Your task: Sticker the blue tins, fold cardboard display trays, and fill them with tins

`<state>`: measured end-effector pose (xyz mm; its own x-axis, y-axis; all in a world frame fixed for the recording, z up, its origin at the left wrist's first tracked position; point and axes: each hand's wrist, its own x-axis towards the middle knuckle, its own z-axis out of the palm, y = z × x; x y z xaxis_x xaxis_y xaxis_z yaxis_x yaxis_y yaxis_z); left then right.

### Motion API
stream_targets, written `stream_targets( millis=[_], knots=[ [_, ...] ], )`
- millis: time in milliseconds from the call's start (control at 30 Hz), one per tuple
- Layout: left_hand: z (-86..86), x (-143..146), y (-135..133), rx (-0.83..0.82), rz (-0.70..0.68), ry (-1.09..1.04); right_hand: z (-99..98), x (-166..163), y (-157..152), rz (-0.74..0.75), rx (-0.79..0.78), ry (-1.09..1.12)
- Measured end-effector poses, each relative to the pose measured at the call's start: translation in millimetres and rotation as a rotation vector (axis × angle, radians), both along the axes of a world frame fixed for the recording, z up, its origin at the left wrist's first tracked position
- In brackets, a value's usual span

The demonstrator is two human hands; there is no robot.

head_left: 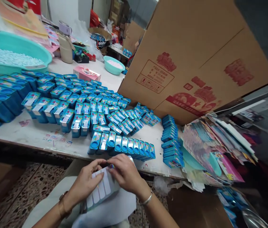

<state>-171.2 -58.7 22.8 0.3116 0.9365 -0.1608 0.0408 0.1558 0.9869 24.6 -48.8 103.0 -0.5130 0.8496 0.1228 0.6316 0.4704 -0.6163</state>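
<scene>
Both hands meet low and near: left hand (pixel 86 182) lies flat, fingers spread, bracelet at the wrist; right hand (pixel 124 174) curls, fingertips pinching beside it.

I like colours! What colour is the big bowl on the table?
The big bowl is turquoise, clearest in the head view, top left.

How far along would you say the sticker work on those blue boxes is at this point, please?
Looks done: many blue boxes on the table already show labels on top. In hand: the left hand and right hand hold a sticker sheet, the right grip apparently peeling one. Left: white stickers remain on the sheet, and the stacked boxes look unlabelled, though that is hard to tell.
</scene>
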Motion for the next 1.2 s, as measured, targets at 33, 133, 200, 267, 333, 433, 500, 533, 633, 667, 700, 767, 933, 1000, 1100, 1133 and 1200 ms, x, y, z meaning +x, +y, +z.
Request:
stream_targets(
  millis=[33,133,200,267,333,433,500,533,633,667,700,767,933,1000,1100,1133,1200],
  knots=[
    [2.7,1,1,-0.016,-0.017,-0.020,-4.4,2,-4,0.005,0.007,-0.033],
    [8.9,5,5,-0.098,-0.056,-0.097,-15.4,6,-10,-0.021,0.096,-0.069],
    [12.6,7,8,-0.133,-0.073,-0.139,-17.8,8,-12,-0.012,0.177,-0.114],
    [16.2,7,9,-0.141,-0.084,-0.159,-16.8,9,-14,0.027,0.249,-0.180],
    [19.5,7,10,-0.133,-0.096,-0.155,-14.9,11,-15,0.073,0.327,-0.224],
    [22.9,6,10,-0.110,-0.115,-0.143,-15.3,12,-15,0.119,0.438,-0.231],
    [23.9,6,10,-0.099,-0.119,-0.145,-18.0,11,-15,0.129,0.457,-0.213],
    [24.0,6,11,-0.094,-0.122,-0.142,-19.4,10,-15,0.127,0.446,-0.200],
    [20.7,3,14,-0.055,-0.129,-0.083,-19.1,4,-16,0.096,0.354,-0.134],
    [17.9,0,16,-0.021,-0.127,-0.041,-16.3,1,-16,0.082,0.310,-0.100],
    [14.1,-2,17,0.021,-0.115,0.011,-11.9,-2,-15,0.058,0.265,-0.059],
    [4.1,-10,18,0.104,-0.075,0.119,0.9,-10,-8,-0.020,0.169,0.029],
    [-15.6,-27,13,0.090,-0.084,0.162,29.9,-33,34,-0.100,-0.136,0.209],
    [-15.9,-30,12,0.015,-0.089,0.071,30.3,-44,54,-0.063,-0.225,0.252],
    [-11.5,-30,17,-0.050,-0.043,-0.156,22.0,-58,76,-0.041,-0.305,0.277],
    [-10.1,-29,19,-0.055,-0.028,-0.210,18.8,-61,80,-0.041,-0.320,0.275],
    [-8.4,-29,25,-0.063,0.011,-0.235,13.4,-68,86,-0.046,-0.328,0.256]
  ],
)
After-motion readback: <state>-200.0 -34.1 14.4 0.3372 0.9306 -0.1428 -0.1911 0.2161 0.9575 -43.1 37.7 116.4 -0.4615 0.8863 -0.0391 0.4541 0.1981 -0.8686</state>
